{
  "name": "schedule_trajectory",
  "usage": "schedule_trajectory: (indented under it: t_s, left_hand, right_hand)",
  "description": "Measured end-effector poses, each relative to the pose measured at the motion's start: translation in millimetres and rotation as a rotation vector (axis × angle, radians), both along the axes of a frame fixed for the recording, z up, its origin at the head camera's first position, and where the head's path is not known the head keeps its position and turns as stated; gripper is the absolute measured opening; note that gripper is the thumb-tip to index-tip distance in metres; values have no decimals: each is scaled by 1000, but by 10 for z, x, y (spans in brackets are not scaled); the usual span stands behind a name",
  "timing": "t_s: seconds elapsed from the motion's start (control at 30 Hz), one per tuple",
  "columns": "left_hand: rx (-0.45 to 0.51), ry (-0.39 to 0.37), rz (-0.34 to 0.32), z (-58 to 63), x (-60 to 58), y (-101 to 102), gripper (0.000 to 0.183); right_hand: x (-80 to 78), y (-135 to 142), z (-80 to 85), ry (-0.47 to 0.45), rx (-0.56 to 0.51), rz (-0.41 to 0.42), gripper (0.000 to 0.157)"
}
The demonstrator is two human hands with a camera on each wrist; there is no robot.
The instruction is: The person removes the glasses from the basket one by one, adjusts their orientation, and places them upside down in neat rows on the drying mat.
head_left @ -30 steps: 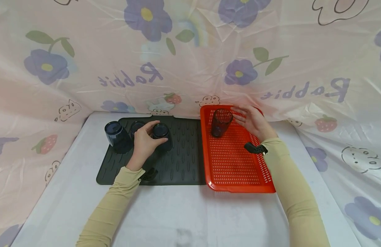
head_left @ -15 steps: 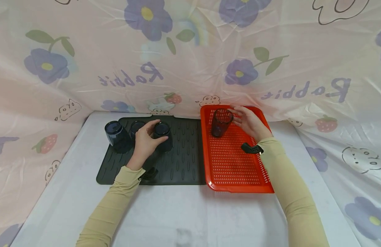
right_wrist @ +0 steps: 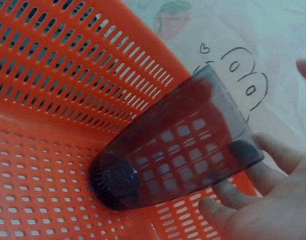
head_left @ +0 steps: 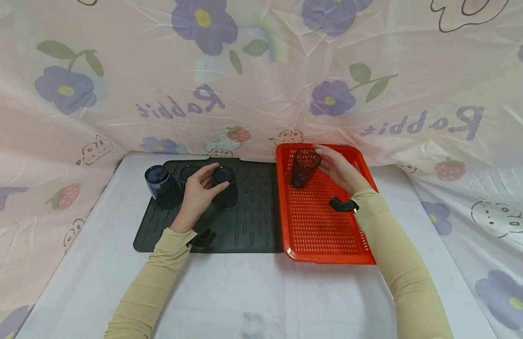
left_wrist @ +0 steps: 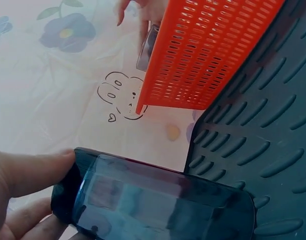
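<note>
In the head view my left hand (head_left: 197,195) has thumb and fingers about the base end of an upside-down dark blue drinking glass (head_left: 227,195) on the dark ribbed mat (head_left: 253,221). The left wrist view shows the thumb against that base edge of the glass (left_wrist: 162,200). Two more upside-down glasses stand on the mat, one at the left (head_left: 163,188) and one partly hidden behind my hand (head_left: 188,173). My right hand (head_left: 339,169) reaches a tinted glass (head_left: 302,172), mouth up and leaning in the red basket (head_left: 286,235). Its fingers touch near the rim; the thumb stays apart.
The perforated red basket sits against the mat's right edge. A white-covered table (head_left: 227,292) lies under both. A flower-and-rabbit printed curtain (head_left: 261,94) hangs close behind. Each wrist wears a black strap, the right one (head_left: 343,205) above the basket.
My right hand has moved left over the basket until its fingers met the glass rim. The left thumb has shifted slightly up and back on its glass; that hand otherwise stays nearly in place.
</note>
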State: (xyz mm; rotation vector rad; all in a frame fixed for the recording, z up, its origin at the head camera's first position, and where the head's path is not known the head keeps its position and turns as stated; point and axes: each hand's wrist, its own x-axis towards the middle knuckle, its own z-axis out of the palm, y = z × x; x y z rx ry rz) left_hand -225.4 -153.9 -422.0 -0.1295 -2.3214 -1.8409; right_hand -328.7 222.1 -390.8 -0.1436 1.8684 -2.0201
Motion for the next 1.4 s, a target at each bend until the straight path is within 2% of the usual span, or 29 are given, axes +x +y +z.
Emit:
schedule_trajectory:
  t_s: [0.27,0.67,0.83,1.13,1.23,1.4]
  left_hand:
    - [4,-42,-30,36,16,-9,61]
    - [33,-83,-59,68,38,-43,65]
    - [38,-92,-68,77,45,-40,68]
    - [24,-112,-59,73,65,-34,71]
    - [18,-111,-59,72,74,-30,71]
    - [14,-96,-53,80,89,-27,70]
  right_hand:
    - [-10,-56,-56,22,43,-6,69]
    - [-12,-139,-134,105,213,9,75]
    - [-15,-147,-137,127,264,-23,74]
    - [27,-133,-80,194,451,-57,86]
    - [57,-129,-52,181,469,-62,86]
    - [121,-158,12,110,412,-61,83]
